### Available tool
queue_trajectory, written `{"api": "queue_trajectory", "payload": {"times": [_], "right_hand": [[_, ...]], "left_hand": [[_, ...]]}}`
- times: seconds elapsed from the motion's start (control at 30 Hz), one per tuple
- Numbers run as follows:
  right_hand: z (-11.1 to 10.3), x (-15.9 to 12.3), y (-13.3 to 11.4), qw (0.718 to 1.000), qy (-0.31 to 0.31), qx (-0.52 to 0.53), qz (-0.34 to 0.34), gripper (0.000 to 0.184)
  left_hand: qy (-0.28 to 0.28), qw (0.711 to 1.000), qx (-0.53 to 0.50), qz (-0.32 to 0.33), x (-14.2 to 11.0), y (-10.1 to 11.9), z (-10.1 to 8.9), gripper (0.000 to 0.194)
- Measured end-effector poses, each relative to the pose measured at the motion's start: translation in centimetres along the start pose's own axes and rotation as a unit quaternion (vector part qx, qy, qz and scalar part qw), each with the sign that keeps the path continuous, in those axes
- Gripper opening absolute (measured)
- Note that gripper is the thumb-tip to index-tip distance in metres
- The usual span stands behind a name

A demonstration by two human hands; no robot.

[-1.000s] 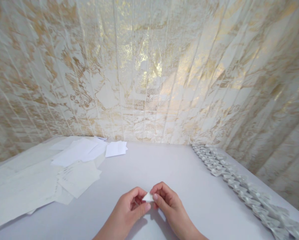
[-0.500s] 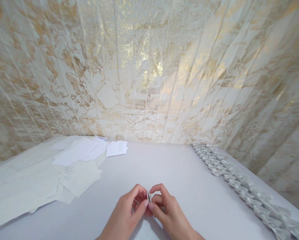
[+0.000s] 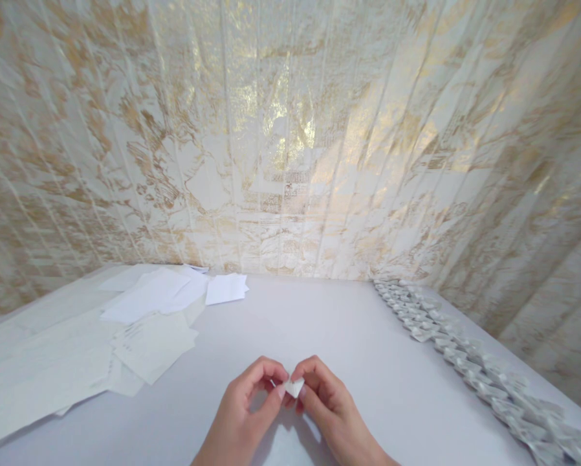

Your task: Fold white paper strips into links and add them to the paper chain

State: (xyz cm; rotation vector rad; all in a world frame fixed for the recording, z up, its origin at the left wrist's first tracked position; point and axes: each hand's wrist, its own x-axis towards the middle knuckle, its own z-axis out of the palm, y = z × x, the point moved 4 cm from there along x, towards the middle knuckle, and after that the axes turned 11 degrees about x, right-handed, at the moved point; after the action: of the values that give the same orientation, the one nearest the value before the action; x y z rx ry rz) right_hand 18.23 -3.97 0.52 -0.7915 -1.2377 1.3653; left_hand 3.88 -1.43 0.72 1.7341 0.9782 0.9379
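Observation:
A small piece of folded white paper (image 3: 295, 388) is held between my two hands, low in the middle of the view, close above the tabletop. My left hand (image 3: 252, 404) pinches its left side between thumb and forefinger. On the other side, my right hand (image 3: 327, 404) grips it with the thumb and curled fingers. A flat, pointed face of the paper shows between the fingertips; its far side and lower part are hidden by the fingers.
Loose sheets of paper (image 3: 48, 353) spread over the left of the white table (image 3: 314, 323). Beside them lies a small stack of white paper squares (image 3: 226, 288). Rows of folded paper pieces (image 3: 458, 353) run along the right edge. A gold-patterned curtain (image 3: 290, 162) hangs behind.
The folded paper was seen narrow and edge-on, and now a flat white pointed face shows. My right forefinger has come down onto the paper. The other papers have stayed put.

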Motion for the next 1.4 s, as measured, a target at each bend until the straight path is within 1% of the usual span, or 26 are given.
{"api": "queue_trajectory", "payload": {"times": [0.07, 0.17, 0.27, 0.4, 0.47, 0.57, 0.63, 0.67, 0.73, 0.77, 0.87, 0.97, 1.07, 1.13, 1.23, 1.27, 1.33, 1.4], "right_hand": [[0.1, -0.1, -0.1, 1.0, -0.009, -0.029, -0.007, 0.031], [0.3, -0.4, -0.2, 0.994, -0.038, -0.1, -0.012, 0.03], [0.3, -0.4, -0.1, 0.99, -0.058, -0.127, -0.014, 0.031], [0.0, -0.2, 0.3, 0.994, -0.031, -0.103, 0.001, 0.031], [-0.2, -0.1, 0.2, 0.99, -0.014, -0.14, -0.006, 0.028], [-0.3, 0.0, -0.6, 0.975, 0.008, -0.216, -0.054, 0.022], [-0.2, -0.1, -1.1, 0.969, 0.016, -0.23, -0.089, 0.02], [-0.2, -0.1, -1.4, 0.969, 0.018, -0.226, -0.098, 0.02], [-0.3, -0.1, -1.6, 0.973, 0.031, -0.207, -0.095, 0.021], [-0.3, -0.1, -1.7, 0.976, 0.041, -0.195, -0.085, 0.022], [-0.5, 0.0, -1.5, 0.984, 0.068, -0.157, -0.044, 0.026], [-0.6, 0.2, -0.8, 0.993, 0.066, -0.099, -0.002, 0.034], [-0.6, 0.5, -0.1, 0.997, 0.051, -0.039, 0.031, 0.044], [-0.7, 0.6, 0.0, 0.998, 0.049, -0.026, 0.037, 0.048], [-1.0, 0.7, 0.0, 0.997, 0.063, -0.029, 0.036, 0.05], [-1.1, 0.7, 0.0, 0.997, 0.067, -0.031, 0.037, 0.05], [-1.2, 0.7, 0.1, 0.996, 0.072, -0.026, 0.037, 0.049], [-1.3, 0.8, 0.3, 0.996, 0.078, -0.016, 0.029, 0.048]], "left_hand": [[0.018, 1.0, 0.018, 0.002, 0.0, 0.0, -0.1, 0.011], [0.044, 0.998, 0.046, -0.006, -0.1, -0.3, -0.2, 0.011], [0.05, 0.997, 0.051, -0.023, -0.1, -0.5, -0.2, 0.01], [0.053, 0.998, 0.034, -0.013, -0.1, -0.2, 0.0, 0.011], [0.039, 0.999, 0.013, -0.007, -0.1, -0.2, 0.4, 0.014], [0.019, 1.0, -0.008, -0.003, -0.3, -0.3, 1.0, 0.019], [0.02, 1.0, 0.002, 0.0, -0.4, -0.2, 1.0, 0.016], [0.017, 1.0, 0.015, 0.0, -0.4, -0.1, 0.9, 0.015], [-0.004, 0.999, 0.052, -0.003, -0.4, 0.2, 0.8, 0.013], [-0.018, 0.997, 0.072, -0.005, -0.4, 0.4, 0.8, 0.015], [-0.043, 0.993, 0.108, -0.008, -0.4, 0.8, 0.6, 0.033], [-0.051, 0.994, 0.094, 0.001, -0.3, 1.0, 0.6, 0.037], [-0.053, 0.996, 0.075, 0.009, -0.3, 0.7, 0.6, 0.037], [-0.051, 0.996, 0.075, 0.006, -0.2, 0.4, 0.7, 0.035], [-0.029, 0.998, 0.063, -0.003, -0.2, 0.1, 0.6, 0.017], [-0.022, 0.998, 0.058, -0.004, -0.2, 0.1, 0.5, 0.015], [-0.021, 0.998, 0.065, 0.003, -0.2, 0.3, 0.3, 0.021], [-0.035, 0.996, 0.087, 0.008, -0.1, 0.5, 0.3, 0.021]]}}
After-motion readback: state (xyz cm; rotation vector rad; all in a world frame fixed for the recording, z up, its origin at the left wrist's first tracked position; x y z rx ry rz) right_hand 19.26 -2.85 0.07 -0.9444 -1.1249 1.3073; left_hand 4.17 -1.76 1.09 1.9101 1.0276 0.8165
